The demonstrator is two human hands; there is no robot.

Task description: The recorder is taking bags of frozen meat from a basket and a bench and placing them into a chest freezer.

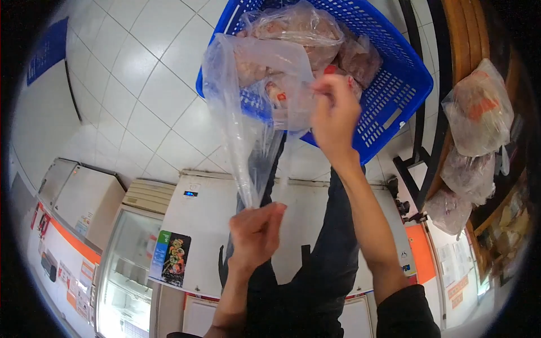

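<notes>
A clear plastic bag (243,126) hangs stretched out in front of me, its gathered end closed in my left hand (257,230). My right hand (336,112) is raised at the bag's right side with fingers curled and blurred; whether it pinches the film I cannot tell. Behind the bag stands a blue plastic basket (416,86) holding several clear bags of what looks like raw meat, among them a large bag (296,29) at the back and a darker one (361,59) to its right. Small packs with red marks (281,96) show through the film.
At the right, several filled plastic bags (479,112) lie on a wooden surface (463,29) beside a black metal frame (439,50). A white chest freezer (203,249) and a glass-door fridge (127,270) stand along the lower side. The floor is white tile (139,76).
</notes>
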